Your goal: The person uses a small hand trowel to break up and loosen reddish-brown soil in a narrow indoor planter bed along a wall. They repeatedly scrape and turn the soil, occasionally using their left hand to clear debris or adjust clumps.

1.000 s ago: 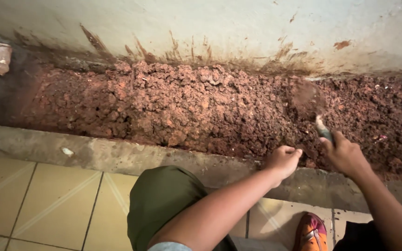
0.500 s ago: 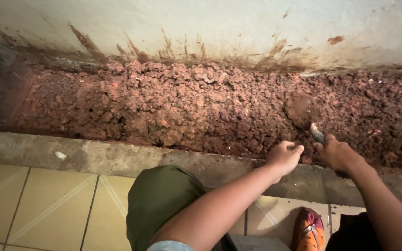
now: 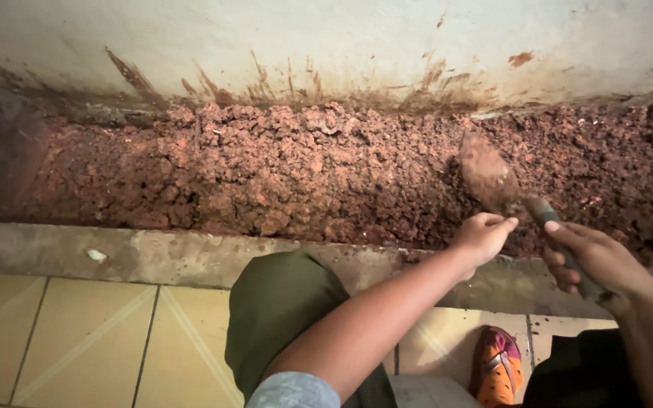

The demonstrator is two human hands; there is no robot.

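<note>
One trowel [image 3: 502,185], soil-caked, sits clamped in the right hand [image 3: 597,257] over the soil bed [image 3: 266,174]. The left hand [image 3: 482,236], loosely curled and seemingly empty, rests by the concrete curb [image 3: 153,253]. The bed's left end lies open, wall [image 3: 341,38] close behind.

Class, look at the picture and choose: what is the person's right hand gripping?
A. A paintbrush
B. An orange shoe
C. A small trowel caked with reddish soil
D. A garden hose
C: the right hand is closed around the handle of a small trowel, whose soil-covered blade rests over the reddish soil beside the wall.
</note>
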